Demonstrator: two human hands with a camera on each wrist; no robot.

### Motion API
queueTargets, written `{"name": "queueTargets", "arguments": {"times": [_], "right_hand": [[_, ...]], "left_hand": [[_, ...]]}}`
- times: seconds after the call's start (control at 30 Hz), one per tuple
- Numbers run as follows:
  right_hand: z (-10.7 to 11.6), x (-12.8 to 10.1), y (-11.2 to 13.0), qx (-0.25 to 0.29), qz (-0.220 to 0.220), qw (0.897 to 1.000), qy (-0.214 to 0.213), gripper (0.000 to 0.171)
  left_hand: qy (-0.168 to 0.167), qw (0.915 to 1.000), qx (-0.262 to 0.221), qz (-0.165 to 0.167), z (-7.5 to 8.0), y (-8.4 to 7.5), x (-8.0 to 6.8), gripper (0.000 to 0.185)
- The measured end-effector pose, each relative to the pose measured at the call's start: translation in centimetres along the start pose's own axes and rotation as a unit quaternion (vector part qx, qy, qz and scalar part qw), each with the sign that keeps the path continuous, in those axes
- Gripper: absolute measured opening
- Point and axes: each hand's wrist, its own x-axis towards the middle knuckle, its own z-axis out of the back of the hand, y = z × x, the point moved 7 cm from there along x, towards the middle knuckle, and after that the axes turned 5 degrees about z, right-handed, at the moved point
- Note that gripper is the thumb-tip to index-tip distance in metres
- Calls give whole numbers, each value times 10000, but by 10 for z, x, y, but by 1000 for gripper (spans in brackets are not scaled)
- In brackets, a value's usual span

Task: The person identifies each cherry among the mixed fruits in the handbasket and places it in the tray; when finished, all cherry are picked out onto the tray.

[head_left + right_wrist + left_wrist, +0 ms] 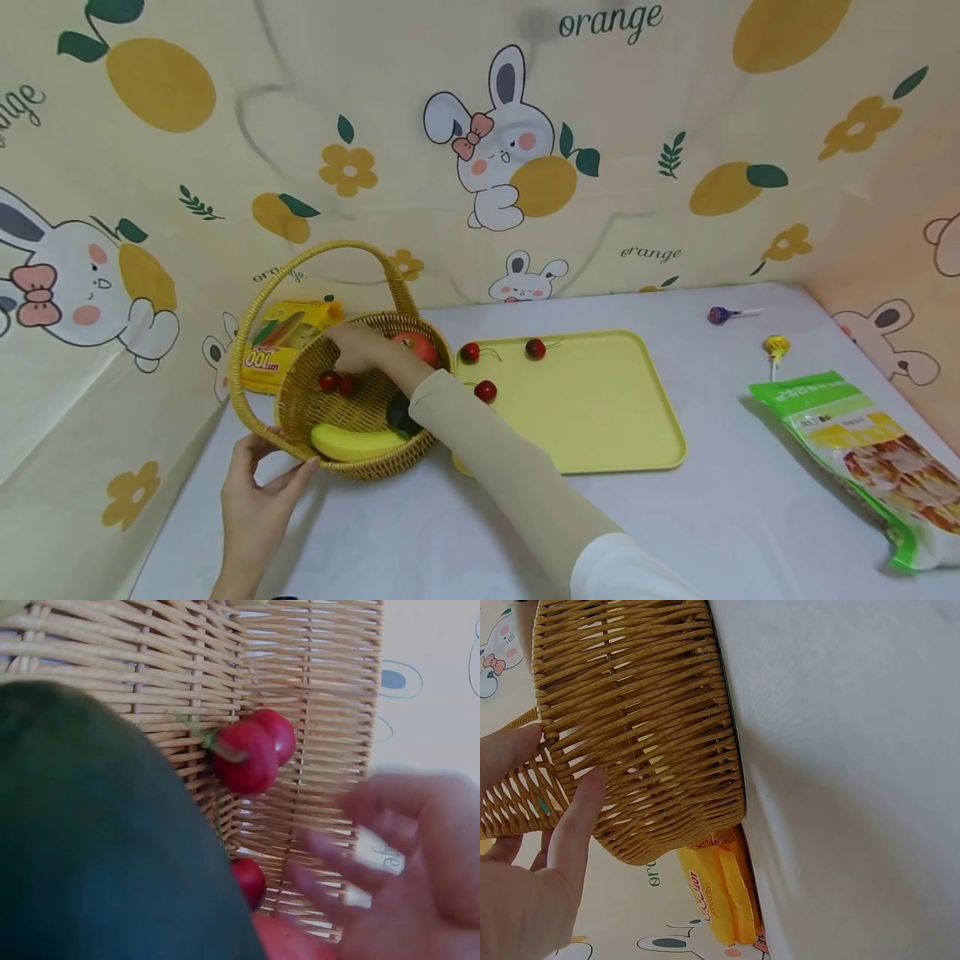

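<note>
A wicker basket (372,468) with a tall handle stands tilted on the table. At its near left rim, my left hand (258,492) grips it between thumb and fingers; the left wrist view shows the fingertips on the weave. Reaching inside, my right hand (356,343) is over the far side, blurred in the right wrist view, its fingers loosely bent with nothing seen in them. Cherries (244,759) lie below it against the wicker. The basket also holds a banana (352,443), a red round fruit (417,347) and a dark green smooth fruit (97,825).
Right of the basket lies a yellow tray (585,408), with several cherries (536,348) on its left part. A yellow snack package (270,367) stands behind the basket. Two lollipops (777,345) and a green food bag (877,467) are at the right. A printed cloth (637,125) hangs behind.
</note>
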Motion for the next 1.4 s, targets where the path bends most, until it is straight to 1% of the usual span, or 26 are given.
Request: {"name": "queueTargets", "arguments": {"times": [0.07,0.1,0.13,0.23,0.33,0.4,0.5,0.7,0.77,0.97,1.03,1.13,1.2,1.23,1.3,1.4], "right_hand": [[4,0,-2,-326,-155,9992,-167,36],[4,0,-2,-342,-197,9991,-145,33],[3,0,-2,-287,-188,9994,-38,32],[-5,1,-1,-74,-12,9991,406,39],[-12,2,2,243,177,9964,791,48],[-14,3,4,367,319,9950,869,51],[-16,2,6,485,455,9940,865,55],[-18,0,7,545,432,9936,888,58],[-19,-1,8,604,424,9928,939,56],[-26,-6,7,1108,98,9845,1356,43],[-25,-8,8,1250,140,9818,1420,39],[-14,-14,14,1445,451,9774,1473,32],[0,-22,18,1596,704,9738,1458,28],[8,-27,19,1694,898,9712,1413,26],[28,-40,19,1699,1267,9704,1154,23],[58,-68,10,1678,1867,9666,508,21]], "left_hand": [[-23,10000,-15,-18,1,1,0,58],[-35,10000,-19,-32,1,1,0,58],[-41,10000,-33,-45,1,2,0,58],[-34,9999,-66,-71,1,3,0,58],[-6,9999,-109,-99,0,2,0,58],[0,9999,-93,-112,1,0,0,58],[6,9999,-54,-103,1,-2,-1,57],[32,10000,32,2,1,1,0,57],[38,10000,67,25,1,2,0,58],[53,9998,193,13,1,3,1,59],[58,9998,178,12,1,3,1,59],[64,9998,177,8,0,2,0,59],[51,9998,176,1,0,1,-1,59],[52,9998,179,-13,0,1,-1,60],[47,9998,192,-53,0,0,-1,59],[45,9998,168,-86,0,-1,-1,59]]}}
